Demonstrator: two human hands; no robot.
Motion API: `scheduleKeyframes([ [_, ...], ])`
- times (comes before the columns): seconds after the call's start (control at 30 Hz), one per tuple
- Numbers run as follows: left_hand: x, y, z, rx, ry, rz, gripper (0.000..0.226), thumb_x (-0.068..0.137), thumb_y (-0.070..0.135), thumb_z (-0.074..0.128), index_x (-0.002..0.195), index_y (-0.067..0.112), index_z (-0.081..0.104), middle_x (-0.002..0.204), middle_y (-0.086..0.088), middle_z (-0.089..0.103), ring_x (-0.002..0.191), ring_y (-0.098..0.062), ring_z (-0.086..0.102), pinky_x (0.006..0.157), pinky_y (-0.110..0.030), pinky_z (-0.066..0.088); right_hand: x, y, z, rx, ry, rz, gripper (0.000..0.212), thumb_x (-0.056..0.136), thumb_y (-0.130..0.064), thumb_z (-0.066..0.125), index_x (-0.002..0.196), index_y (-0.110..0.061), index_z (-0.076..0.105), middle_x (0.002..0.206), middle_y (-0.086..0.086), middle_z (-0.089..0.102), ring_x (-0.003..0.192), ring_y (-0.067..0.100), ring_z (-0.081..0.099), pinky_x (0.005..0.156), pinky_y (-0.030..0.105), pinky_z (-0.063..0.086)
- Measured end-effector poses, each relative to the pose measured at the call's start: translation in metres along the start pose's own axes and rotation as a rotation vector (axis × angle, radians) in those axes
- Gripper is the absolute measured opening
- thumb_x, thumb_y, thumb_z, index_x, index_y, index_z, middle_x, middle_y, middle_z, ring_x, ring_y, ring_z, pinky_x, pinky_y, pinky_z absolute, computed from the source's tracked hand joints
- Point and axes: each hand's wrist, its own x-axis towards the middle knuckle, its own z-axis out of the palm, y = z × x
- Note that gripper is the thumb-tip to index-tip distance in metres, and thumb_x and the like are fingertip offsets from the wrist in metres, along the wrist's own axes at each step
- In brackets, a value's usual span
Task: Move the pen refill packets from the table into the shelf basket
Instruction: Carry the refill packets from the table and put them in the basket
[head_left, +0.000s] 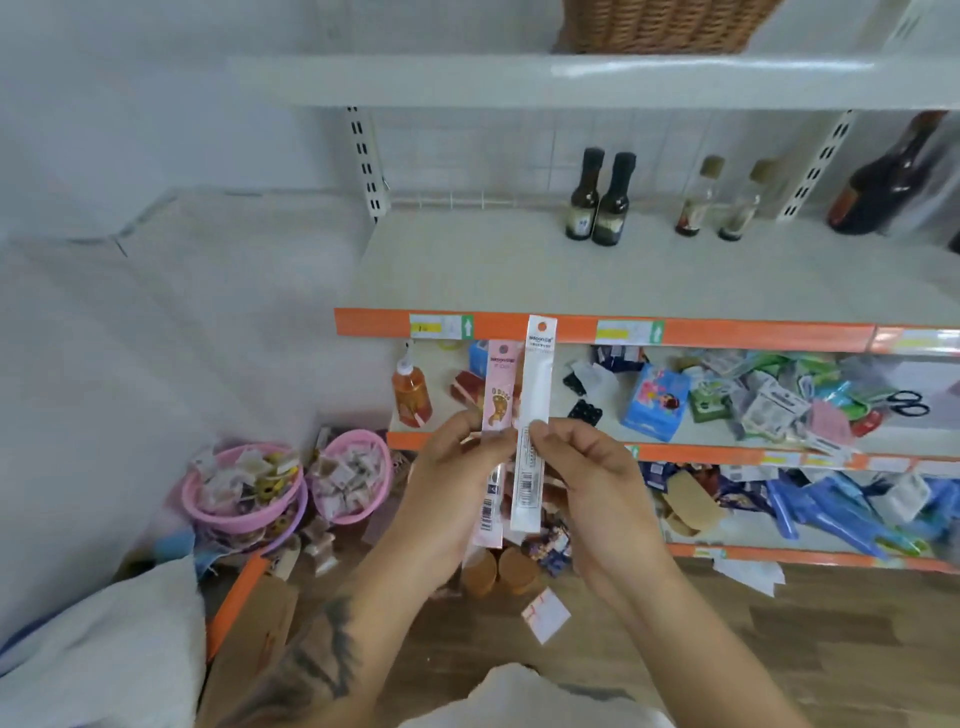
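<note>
1. At far left we see a pale wall and a white cloth-covered surface (171, 291); its edges blur, so we cannot tell what lies beneath it.
2. Low on the floor stand two pink baskets (244, 488) full of small wrapped items, too blurred to name.
3. Our left hand (457, 483) pinches the pink refill packet (497, 415) between thumb and curled fingers, holding it upright in the air in front of the shelves.
4. Just beside it, edges almost touching, our right hand (592, 483) pinches the white refill packet (535, 410) the same way; its top overlaps the orange shelf edge (727, 330) in our view.
5. Behind the packets, a middle shelf (519, 270) of pale board carries two dark bottles (600, 197) and two clear bottles (719, 202).
6. Above, a wicker basket (670, 26) sits on the top shelf, cut off by the frame.
7. To the right, the lower shelves hold a jumble of packets and scissors (906, 402); most are hard to make out.
8. A wood-pattern floor (779, 623) runs beneath.
</note>
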Motion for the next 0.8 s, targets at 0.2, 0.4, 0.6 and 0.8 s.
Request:
scheduleKeyframes([
  [0.2,0.033,0.021,0.039,-0.257,-0.106,0.014,0.039,0.086,0.015,0.07,0.125,0.008,0.07,0.122,-0.021,0.073,0.112,-0.039,0.07,0.094,-0.05,0.055,0.038,-0.033,-0.004,-0.074,0.022,-0.204,0.019,0.104,-0.021,0.06,0.104,-0.01,0.075,0.099,0.013,0.078,0.086,0.029,0.073,0.074,0.036,0.057],
  [0.4,0.057,0.035,0.052,-0.289,-0.248,0.04,0.028,0.086,0.021,0.076,0.112,0.011,0.074,0.095,-0.016,0.067,0.076,-0.03,0.057,0.064,-0.037,0.046,0.056,-0.053,0.003,-0.152,0.05,-0.322,0.015,0.101,-0.029,0.061,0.104,-0.016,0.069,0.087,0.025,0.062,0.058,0.026,0.051,0.051,0.038,0.047],
  [0.6,0.081,0.076,0.062,-0.106,-0.226,0.22,0.026,0.072,0.026,0.088,0.094,0.017,0.075,0.082,-0.023,0.068,0.067,-0.032,0.057,0.06,-0.041,0.053,0.06,-0.09,0.009,-0.244,0.103,-0.49,0.025,0.103,-0.033,0.058,0.098,-0.01,0.067,0.078,0.015,0.068,0.068,0.03,0.065,0.063,0.037,0.056],
  [0.8,0.086,0.123,0.071,-0.001,-0.277,0.395,0.023,0.078,0.021,0.084,0.084,0.009,0.066,0.07,-0.018,0.063,0.058,-0.028,0.053,0.053,-0.037,0.05,0.058,-0.126,0.018,-0.347,0.118,-0.672,0.007,0.098,-0.032,0.065,0.101,-0.038,0.066,0.083,-0.008,0.066,0.072,0.009,0.062,0.064,0.019,0.049],
])
